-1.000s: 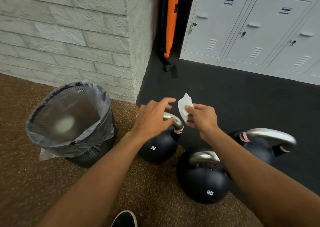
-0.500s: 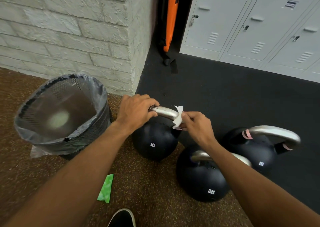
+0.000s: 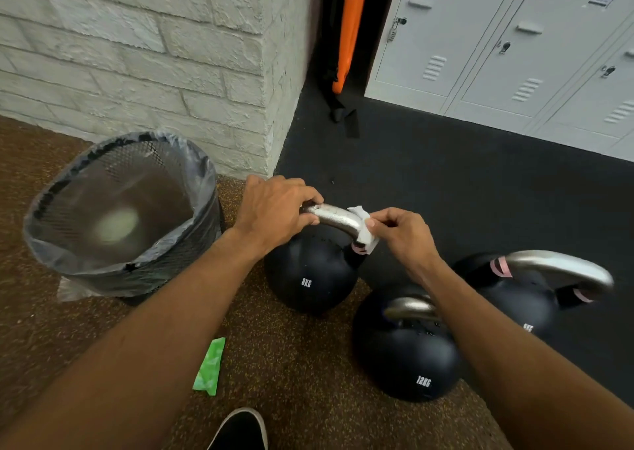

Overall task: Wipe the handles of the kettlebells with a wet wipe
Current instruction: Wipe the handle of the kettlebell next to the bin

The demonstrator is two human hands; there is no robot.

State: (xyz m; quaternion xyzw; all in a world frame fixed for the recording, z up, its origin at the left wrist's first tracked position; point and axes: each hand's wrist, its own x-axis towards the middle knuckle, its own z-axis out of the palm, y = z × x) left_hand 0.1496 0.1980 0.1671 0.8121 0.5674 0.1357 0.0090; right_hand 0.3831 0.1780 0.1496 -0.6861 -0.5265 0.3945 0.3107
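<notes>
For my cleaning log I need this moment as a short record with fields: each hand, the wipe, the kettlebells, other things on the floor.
left hand: grips the handle of the 8KG kettlebell
right hand: pinches the wet wipe
wet wipe: pressed on the handle's right bend
other kettlebells: 12KG kettlebell and a third kettlebell, neither held
floor: green packet, lined mesh bin

The left forearm (image 3: 154,329) reaches in from the 7 o'clock corner and runs toward 1 o'clock, bare, with the wrist straight. It ends in the left hand (image 3: 274,209) just above centre, knuckles up, fingers curled over the handle (image 3: 334,218). The right forearm (image 3: 514,346) enters from 4 o'clock and angles toward 11 o'clock. The right hand (image 3: 401,233) sits at the left hand's 3 o'clock, near but apart, its back upward, thumb and fingertips pinching the wet wipe (image 3: 368,240) against the handle's bend.
</notes>
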